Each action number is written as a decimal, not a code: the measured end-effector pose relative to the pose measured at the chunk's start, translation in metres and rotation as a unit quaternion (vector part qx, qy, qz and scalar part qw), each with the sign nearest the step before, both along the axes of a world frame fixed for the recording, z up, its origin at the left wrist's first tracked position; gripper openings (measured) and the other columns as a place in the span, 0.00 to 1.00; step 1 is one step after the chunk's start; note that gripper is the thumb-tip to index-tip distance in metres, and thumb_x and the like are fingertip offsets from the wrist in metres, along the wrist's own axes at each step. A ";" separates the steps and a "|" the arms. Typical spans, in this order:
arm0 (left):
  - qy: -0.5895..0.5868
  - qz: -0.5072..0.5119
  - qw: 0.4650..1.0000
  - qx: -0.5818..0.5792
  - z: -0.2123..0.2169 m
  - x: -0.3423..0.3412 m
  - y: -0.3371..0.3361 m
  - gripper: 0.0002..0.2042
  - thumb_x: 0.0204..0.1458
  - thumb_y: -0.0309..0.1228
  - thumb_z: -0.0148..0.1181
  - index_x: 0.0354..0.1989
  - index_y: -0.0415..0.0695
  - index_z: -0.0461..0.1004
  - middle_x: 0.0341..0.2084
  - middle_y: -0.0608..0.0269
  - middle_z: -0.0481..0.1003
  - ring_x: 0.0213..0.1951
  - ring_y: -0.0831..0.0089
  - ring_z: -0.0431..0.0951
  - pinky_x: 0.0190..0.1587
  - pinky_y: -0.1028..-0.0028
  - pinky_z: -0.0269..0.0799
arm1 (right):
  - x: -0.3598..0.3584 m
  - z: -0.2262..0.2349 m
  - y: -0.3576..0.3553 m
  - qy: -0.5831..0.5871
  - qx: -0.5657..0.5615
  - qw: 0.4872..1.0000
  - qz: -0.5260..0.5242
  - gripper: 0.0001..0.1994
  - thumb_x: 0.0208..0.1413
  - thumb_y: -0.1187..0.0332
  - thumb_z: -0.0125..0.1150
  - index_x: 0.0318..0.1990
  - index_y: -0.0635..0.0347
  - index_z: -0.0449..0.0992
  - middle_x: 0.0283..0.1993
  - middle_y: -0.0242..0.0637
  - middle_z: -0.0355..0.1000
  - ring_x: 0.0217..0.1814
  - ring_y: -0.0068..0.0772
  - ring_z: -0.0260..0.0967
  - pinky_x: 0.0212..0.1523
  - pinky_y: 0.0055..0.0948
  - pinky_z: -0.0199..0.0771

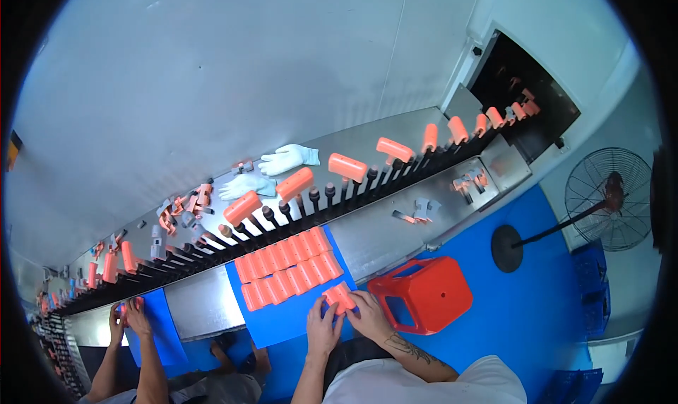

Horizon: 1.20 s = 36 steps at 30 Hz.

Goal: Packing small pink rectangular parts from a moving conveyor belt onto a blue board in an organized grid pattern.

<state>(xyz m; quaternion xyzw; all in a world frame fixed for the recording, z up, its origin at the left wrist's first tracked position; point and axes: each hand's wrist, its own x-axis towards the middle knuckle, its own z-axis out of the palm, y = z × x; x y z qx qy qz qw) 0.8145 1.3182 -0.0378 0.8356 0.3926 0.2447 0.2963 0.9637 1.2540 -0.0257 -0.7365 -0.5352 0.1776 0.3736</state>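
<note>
My left hand (323, 328) and my right hand (369, 315) are both closed round an orange plastic shell (339, 298) at the near edge of the bench. The fingers grip it from its two sides and hide part of it. Just beyond lies a blue sheet (314, 316). Two tidy rows of similar orange shells (286, 263) rest on that sheet, a short way ahead of my left hand.
A line of black upright posts (332, 199), some topped with orange shells, runs behind the bench. White gloves (289, 159) lie beyond it. A red stool (431, 294) stands at my right, a fan (607, 199) farther off. A co-worker's hands (131, 318) work at left.
</note>
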 end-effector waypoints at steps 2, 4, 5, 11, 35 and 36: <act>-0.015 0.007 1.000 -0.021 -0.006 -0.004 0.005 0.18 0.51 0.33 0.67 0.51 0.43 0.77 0.58 0.44 0.67 0.54 0.47 0.71 0.55 0.56 0.69 | -0.003 -0.003 0.008 -0.026 0.018 0.999 -0.005 0.20 0.51 0.72 0.66 0.52 0.66 0.74 0.53 0.47 0.71 0.55 0.52 0.69 0.55 0.41 0.71; -0.031 -0.006 0.999 -0.025 -0.010 -0.005 0.015 0.18 0.51 0.30 0.66 0.51 0.42 0.76 0.58 0.43 0.67 0.55 0.46 0.70 0.56 0.56 0.70 | -0.006 -0.002 0.015 -0.042 0.017 0.999 -0.011 0.19 0.52 0.72 0.65 0.52 0.65 0.73 0.53 0.46 0.71 0.55 0.51 0.69 0.55 0.41 0.72; -0.033 -0.011 0.999 -0.026 -0.014 -0.006 0.021 0.18 0.51 0.30 0.66 0.51 0.42 0.76 0.58 0.43 0.67 0.55 0.46 0.70 0.56 0.56 0.70 | -0.008 -0.004 0.021 -0.035 0.016 0.999 -0.024 0.19 0.53 0.71 0.65 0.52 0.65 0.74 0.53 0.46 0.71 0.54 0.51 0.70 0.55 0.41 0.72; -0.047 -0.026 0.999 0.002 -0.022 -0.011 0.032 0.17 0.52 0.27 0.66 0.51 0.38 0.75 0.57 0.43 0.66 0.54 0.46 0.72 0.55 0.59 0.72 | -0.018 -0.019 0.025 -0.025 0.023 0.998 -0.046 0.19 0.53 0.69 0.66 0.51 0.66 0.74 0.52 0.46 0.72 0.54 0.50 0.70 0.55 0.41 0.72; 0.039 0.054 0.963 0.260 0.212 0.188 0.154 0.16 0.53 0.27 0.62 0.48 0.33 0.70 0.44 0.42 0.76 0.45 0.47 0.77 0.47 0.57 0.74 | 0.274 0.201 0.170 -0.321 0.138 0.920 0.179 0.13 0.57 0.70 0.56 0.49 0.58 0.79 0.59 0.41 0.73 0.67 0.45 0.63 0.63 0.40 0.66; 0.116 0.047 0.973 0.193 0.221 0.180 0.164 0.14 0.53 0.28 0.62 0.45 0.33 0.71 0.41 0.42 0.77 0.43 0.47 0.78 0.44 0.57 0.76 | 0.263 0.206 0.174 -0.319 0.147 0.917 0.187 0.13 0.57 0.70 0.56 0.49 0.58 0.79 0.59 0.41 0.73 0.67 0.45 0.63 0.63 0.40 0.66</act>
